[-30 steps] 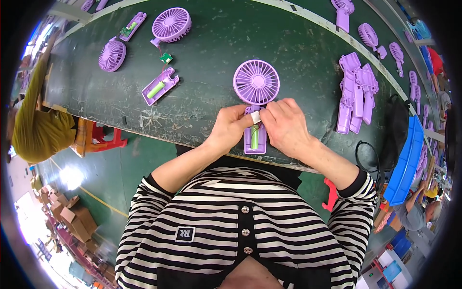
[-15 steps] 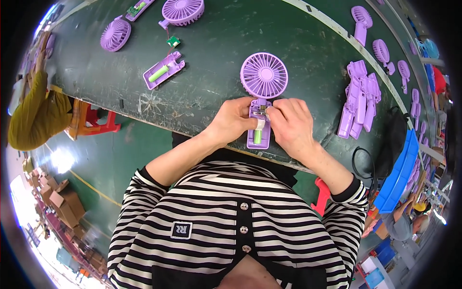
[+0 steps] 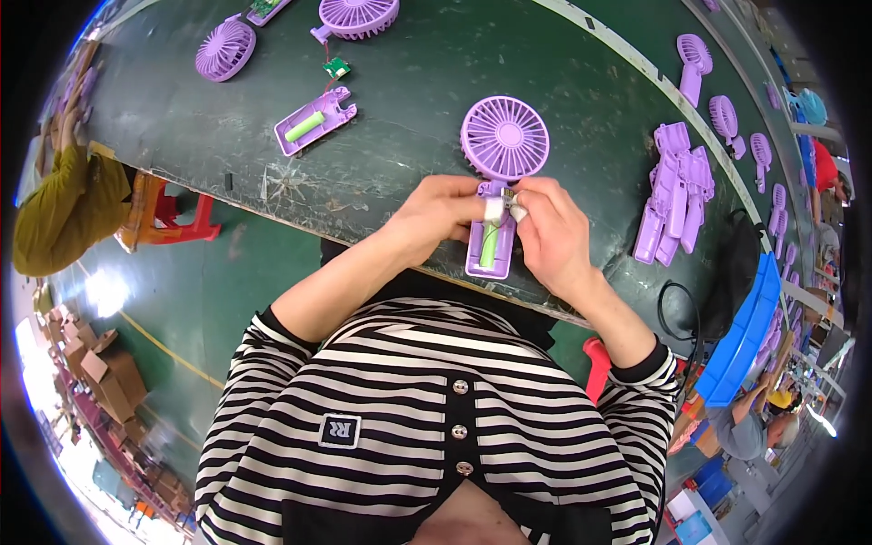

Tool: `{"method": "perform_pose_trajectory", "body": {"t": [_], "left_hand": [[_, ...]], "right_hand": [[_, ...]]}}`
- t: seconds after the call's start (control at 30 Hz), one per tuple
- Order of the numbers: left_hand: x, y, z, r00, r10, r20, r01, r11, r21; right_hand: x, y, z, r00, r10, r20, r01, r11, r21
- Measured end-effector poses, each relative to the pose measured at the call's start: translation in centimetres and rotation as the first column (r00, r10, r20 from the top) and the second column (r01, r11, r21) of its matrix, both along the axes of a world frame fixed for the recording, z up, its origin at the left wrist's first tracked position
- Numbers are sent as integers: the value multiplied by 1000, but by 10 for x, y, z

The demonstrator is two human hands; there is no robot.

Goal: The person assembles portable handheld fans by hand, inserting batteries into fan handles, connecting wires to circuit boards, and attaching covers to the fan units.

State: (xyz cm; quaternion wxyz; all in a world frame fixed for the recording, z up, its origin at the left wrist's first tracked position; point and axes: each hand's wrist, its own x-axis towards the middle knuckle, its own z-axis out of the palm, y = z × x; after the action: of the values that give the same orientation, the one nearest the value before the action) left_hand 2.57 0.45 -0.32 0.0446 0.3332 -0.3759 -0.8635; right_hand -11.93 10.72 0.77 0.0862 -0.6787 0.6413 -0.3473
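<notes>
In front of me lies a purple handheld fan (image 3: 506, 138), its round grille pointing away and its handle casing (image 3: 490, 265) open. Inside the casing sits a green battery cell (image 3: 490, 243) with a thin dark wire beside it. My left hand (image 3: 438, 214) is closed on the left side of the handle, and a white wrapping shows at a fingertip over the battery's upper end. My right hand (image 3: 555, 227) pinches at the handle's top right, where a small metallic part shows between the hands. Fingertips hide most of that part.
Left on the green bench (image 3: 400, 109) lies an open casing (image 3: 315, 121) wired to a circuit board (image 3: 336, 68) and another fan (image 3: 358, 14). Stacked purple handle shells (image 3: 674, 195) lie right, near a blue tray (image 3: 743, 331). Co-workers sit at both sides.
My right fingers have shifted slightly down and inward at the handle's top, and a pale fingertip covering now shows there. My left fingers have moved up a little. The view has shifted slightly.
</notes>
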Motion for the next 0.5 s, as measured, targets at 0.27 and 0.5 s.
{"method": "perform_pose_trajectory", "body": {"t": [0.27, 0.5], "left_hand": [[0, -10, 12, 996, 47, 82, -54, 995, 86], [-4, -14, 24, 997, 45, 62, -51, 993, 103]], "right_hand": [[-4, -7, 18, 944, -94, 316, 53, 989, 135], [-11, -12, 31, 817, -218, 534, 41, 945, 323]]}}
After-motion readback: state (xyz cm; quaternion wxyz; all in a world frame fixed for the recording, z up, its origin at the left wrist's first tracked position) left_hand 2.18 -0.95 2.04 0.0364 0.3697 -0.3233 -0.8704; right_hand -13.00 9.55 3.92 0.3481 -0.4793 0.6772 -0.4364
